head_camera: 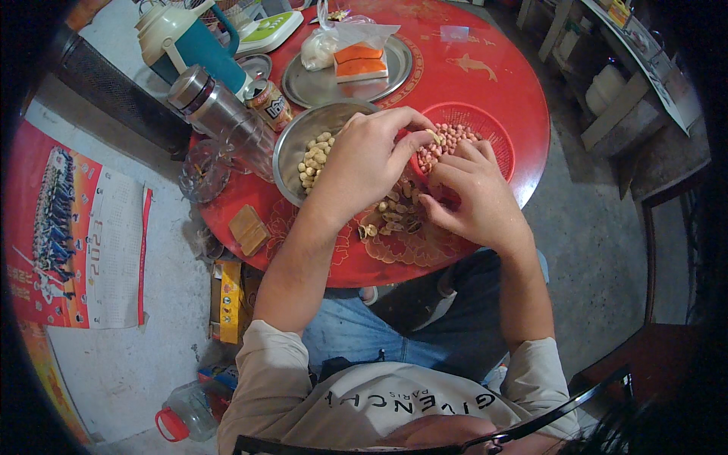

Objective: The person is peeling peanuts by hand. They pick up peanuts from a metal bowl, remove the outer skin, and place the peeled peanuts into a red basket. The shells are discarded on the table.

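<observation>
My left hand [372, 153] holds a peanut shell [434, 137] between thumb and index finger at the left rim of a red plastic basket [503, 133]. Shelled pink peanuts [455, 134] lie in the basket. Over its near edge is my right hand [475, 190], fingers curled down toward the peanuts; whether it holds anything is hidden. A steel bowl [282, 165] with unshelled peanuts [316, 156] stands to the left, partly behind my left hand and forearm. Empty peanut shells [395, 216] are scattered on the red round table [364, 276] between my forearms.
Left of the bowl stand a steel-capped bottle [227, 119], a drink can [269, 105], a glass ashtray [203, 173] and a teal thermos jug [199, 45]. A metal tray [401, 71] holds a tissue pack [361, 61] and a plastic bag [318, 50]. A wooden block [249, 230] lies near the table's left edge.
</observation>
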Action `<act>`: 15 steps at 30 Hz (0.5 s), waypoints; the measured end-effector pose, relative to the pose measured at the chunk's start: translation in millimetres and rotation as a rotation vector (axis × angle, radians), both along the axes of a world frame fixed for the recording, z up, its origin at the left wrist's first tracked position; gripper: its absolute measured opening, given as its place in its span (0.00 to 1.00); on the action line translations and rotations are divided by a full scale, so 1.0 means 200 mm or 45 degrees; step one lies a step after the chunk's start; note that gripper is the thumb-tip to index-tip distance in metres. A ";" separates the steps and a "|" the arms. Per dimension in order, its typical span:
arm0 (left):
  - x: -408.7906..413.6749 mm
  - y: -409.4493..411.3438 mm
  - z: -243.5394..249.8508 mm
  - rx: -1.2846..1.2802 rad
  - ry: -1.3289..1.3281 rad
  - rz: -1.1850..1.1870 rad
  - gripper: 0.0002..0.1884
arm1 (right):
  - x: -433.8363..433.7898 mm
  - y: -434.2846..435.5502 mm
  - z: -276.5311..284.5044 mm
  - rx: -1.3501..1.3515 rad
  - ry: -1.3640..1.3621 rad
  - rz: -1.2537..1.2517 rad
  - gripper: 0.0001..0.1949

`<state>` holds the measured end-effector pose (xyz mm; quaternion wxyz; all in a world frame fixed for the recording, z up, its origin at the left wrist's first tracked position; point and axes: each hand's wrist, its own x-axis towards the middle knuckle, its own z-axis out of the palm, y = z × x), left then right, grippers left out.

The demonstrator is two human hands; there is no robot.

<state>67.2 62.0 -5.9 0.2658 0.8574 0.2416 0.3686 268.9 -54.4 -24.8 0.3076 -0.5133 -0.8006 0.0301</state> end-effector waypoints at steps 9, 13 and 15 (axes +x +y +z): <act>0.01 -0.03 0.00 0.362 0.079 -0.053 0.10 | 0.01 0.00 0.05 -0.082 0.321 -0.209 0.11; 0.05 -0.07 -0.03 0.583 0.106 0.021 0.10 | 0.01 0.02 0.01 -0.008 0.241 -0.298 0.12; 0.06 -0.10 -0.01 0.646 0.131 0.055 0.10 | 0.01 0.02 0.01 0.006 0.217 -0.318 0.12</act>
